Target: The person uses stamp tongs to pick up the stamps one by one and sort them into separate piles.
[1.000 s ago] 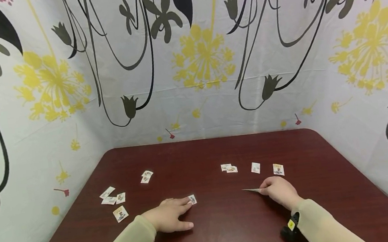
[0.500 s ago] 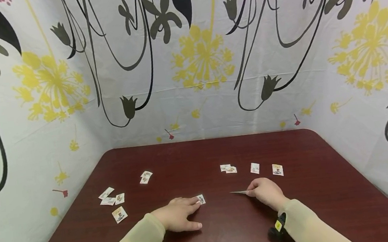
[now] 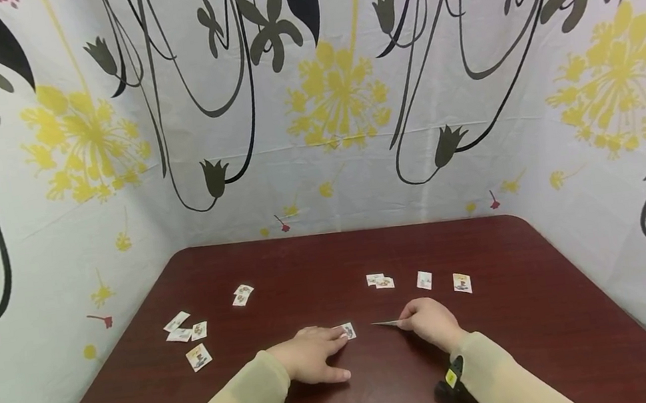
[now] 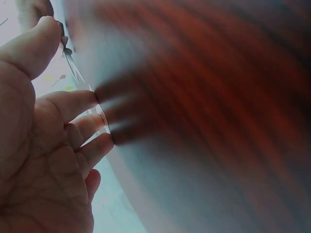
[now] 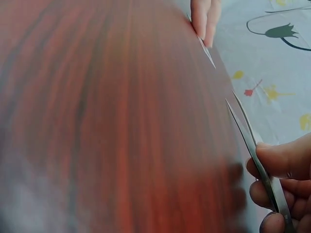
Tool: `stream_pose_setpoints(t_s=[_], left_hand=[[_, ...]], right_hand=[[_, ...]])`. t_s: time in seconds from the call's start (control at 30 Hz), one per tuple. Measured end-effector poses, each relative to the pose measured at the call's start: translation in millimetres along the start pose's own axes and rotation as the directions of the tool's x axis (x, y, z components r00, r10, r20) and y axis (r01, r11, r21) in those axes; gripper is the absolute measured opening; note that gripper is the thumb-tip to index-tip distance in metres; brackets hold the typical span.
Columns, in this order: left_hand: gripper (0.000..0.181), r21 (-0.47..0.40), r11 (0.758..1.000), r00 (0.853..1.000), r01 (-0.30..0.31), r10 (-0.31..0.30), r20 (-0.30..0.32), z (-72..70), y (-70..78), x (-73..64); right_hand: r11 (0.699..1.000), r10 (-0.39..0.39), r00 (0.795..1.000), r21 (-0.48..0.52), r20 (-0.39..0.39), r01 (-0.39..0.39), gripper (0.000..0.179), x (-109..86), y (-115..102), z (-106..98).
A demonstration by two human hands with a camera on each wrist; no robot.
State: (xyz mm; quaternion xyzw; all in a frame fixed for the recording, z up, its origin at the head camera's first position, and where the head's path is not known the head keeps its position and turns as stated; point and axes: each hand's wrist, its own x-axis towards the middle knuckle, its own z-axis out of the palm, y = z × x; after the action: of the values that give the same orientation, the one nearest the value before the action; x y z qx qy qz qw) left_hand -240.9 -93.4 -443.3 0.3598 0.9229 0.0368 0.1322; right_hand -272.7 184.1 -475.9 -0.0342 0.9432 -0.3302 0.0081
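Observation:
In the head view, my left hand lies over the table with its fingers extended, their tips pressing on a small white picture card. The left wrist view has the fingertips down on the card's edge, the thumb held apart. To the right, my right hand holds metal tweezers between thumb and fingers. Their two tips stand slightly apart with nothing between them, pointing left towards the card. Part of the card is hidden beneath the left fingers.
Several picture cards lie at the left, one nearer me. Two overlapping cards are farther back. Right of centre lie another overlapping pair and two single cards, one rightmost. Patterned cloth surrounds the dark red table.
My left hand has slid to the right, carrying the card along under its fingertips. My right hand has moved left with the tweezers, so the gap between tweezers and card is smaller.

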Motion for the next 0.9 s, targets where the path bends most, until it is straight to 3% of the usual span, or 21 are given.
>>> stream_pose_setpoints(t_s=[0.9], left_hand=[[0.075, 0.011, 1.000, 1.000, -0.009, 0.009, -0.010, 1.3, 2.5, 5.7]], right_hand=[[0.999, -0.030, 0.999, -0.019, 0.017, 0.031, 0.009, 3.7, -27, 15]])
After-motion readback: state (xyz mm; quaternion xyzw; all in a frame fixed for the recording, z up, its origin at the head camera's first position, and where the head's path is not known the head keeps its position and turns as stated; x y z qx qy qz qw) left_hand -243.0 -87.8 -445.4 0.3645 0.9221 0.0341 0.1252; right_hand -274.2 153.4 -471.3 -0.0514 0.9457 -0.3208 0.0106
